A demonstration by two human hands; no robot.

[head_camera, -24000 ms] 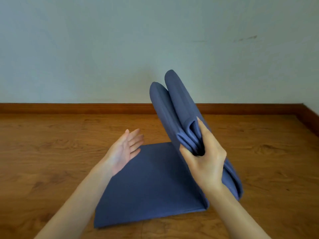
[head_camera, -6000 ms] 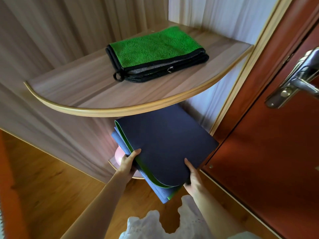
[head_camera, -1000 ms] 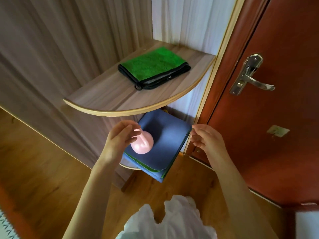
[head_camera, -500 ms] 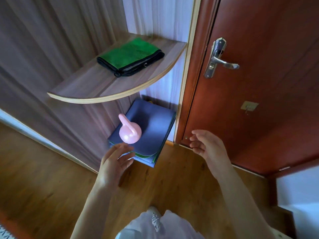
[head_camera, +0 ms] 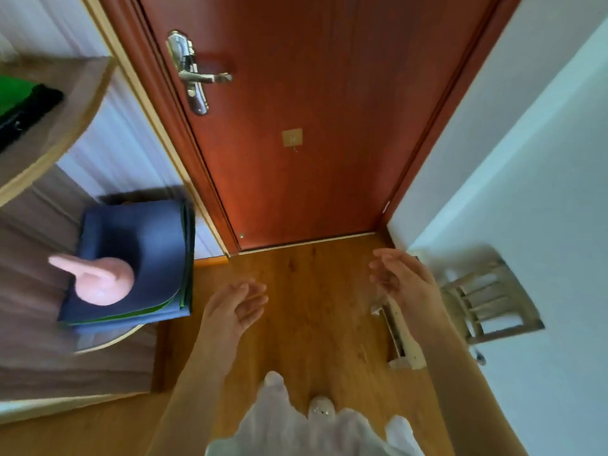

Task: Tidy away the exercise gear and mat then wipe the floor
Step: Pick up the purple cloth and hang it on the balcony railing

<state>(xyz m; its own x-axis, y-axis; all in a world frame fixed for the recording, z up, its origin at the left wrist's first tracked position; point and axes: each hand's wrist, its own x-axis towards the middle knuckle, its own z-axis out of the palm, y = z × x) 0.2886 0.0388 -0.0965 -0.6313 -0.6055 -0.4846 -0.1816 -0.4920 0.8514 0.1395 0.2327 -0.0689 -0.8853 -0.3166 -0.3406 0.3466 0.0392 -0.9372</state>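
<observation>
A wooden floor (head_camera: 306, 324) meets a red door (head_camera: 312, 126) and white wall (head_camera: 526, 159). The folded mat (head_camera: 148, 238) lies on the lower shelf (head_camera: 108, 340). Left hand (head_camera: 233, 311) and right hand (head_camera: 404, 284) hover empty, fingers relaxed.

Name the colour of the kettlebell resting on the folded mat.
Pale pink kettlebell, seen in the head view.

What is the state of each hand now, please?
Left hand: open, fingers relaxed, holding nothing.
Right hand: open, fingers loosely curled, holding nothing.
</observation>
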